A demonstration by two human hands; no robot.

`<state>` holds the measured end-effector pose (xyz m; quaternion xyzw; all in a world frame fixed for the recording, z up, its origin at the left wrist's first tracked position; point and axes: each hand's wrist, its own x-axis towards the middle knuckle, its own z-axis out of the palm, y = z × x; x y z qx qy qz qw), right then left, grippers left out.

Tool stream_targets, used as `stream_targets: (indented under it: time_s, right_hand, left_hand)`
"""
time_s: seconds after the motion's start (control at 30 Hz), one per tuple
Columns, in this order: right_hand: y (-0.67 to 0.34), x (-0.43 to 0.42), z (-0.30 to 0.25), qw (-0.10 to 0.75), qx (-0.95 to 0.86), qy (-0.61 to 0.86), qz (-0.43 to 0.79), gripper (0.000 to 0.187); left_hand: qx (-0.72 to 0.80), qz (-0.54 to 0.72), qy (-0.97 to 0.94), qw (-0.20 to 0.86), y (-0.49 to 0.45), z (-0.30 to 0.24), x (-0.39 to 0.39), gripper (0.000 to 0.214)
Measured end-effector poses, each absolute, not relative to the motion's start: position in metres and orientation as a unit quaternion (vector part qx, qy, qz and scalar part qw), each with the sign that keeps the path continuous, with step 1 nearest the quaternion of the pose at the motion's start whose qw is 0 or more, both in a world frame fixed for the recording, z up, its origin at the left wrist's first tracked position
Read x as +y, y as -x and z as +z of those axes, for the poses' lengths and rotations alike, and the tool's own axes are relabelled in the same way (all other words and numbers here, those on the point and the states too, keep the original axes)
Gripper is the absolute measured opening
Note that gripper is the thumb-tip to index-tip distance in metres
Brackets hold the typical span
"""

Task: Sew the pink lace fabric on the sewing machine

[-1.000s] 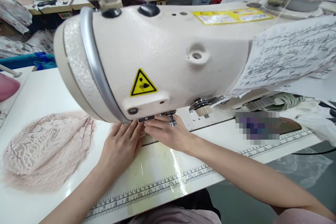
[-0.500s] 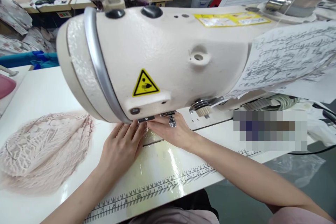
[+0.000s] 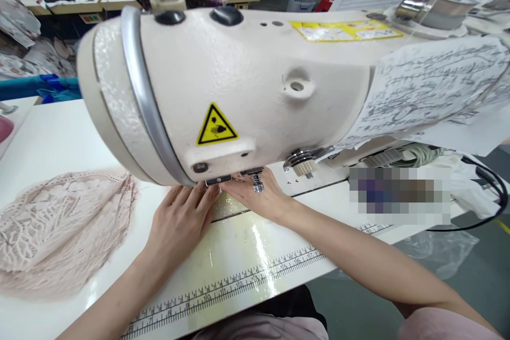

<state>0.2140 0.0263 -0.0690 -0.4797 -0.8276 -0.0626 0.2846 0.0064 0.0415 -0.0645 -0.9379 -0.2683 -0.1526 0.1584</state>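
Note:
Beneath the head of a cream-coloured sewing machine (image 3: pixel 247 79), both hands rest on the bed near the needle area. My left hand (image 3: pixel 179 218) lies palm down with its fingers stretched forward; the machine head hides some fingertips. From the other side, my right hand (image 3: pixel 265 196) reaches in with its fingers extended to the left, partly behind the presser parts. A little pale pink fabric (image 3: pixel 170 189) shows beside the left fingers; most of it is hidden. To the left, a pale pink lace piece (image 3: pixel 67 228) lies spread on the white table (image 3: pixel 79 138).
A printed ruler strip (image 3: pixel 223 289) runs along the table's front edge. Handwritten paper (image 3: pixel 434 79) hangs on the machine arm. Coiled cord (image 3: pixel 422 155) and white material (image 3: pixel 466 186) lie at the right. Behind stand other worktables (image 3: pixel 119 0).
The whole view has shifted slightly, so everything appears a little further left. Both hands keep nearly the same place under the machine head.

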Motion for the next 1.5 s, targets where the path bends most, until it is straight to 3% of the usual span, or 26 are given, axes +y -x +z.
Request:
stream_targets:
  time_s: [0.7, 1.5]
  right_hand:
    - [-0.207, 0.013, -0.087, 0.325, -0.809, 0.486, -0.056, 0.020]
    - [-0.212, 0.014, -0.081, 0.230, -0.813, 0.518, -0.133, 0.030]
  left_hand:
    - [-0.266, -0.161, 0.939, 0.147, -0.001, -0.065, 0.043, 0.031]
    - [-0.272, -0.163, 0.937, 0.148, -0.002, -0.065, 0.042, 0.033]
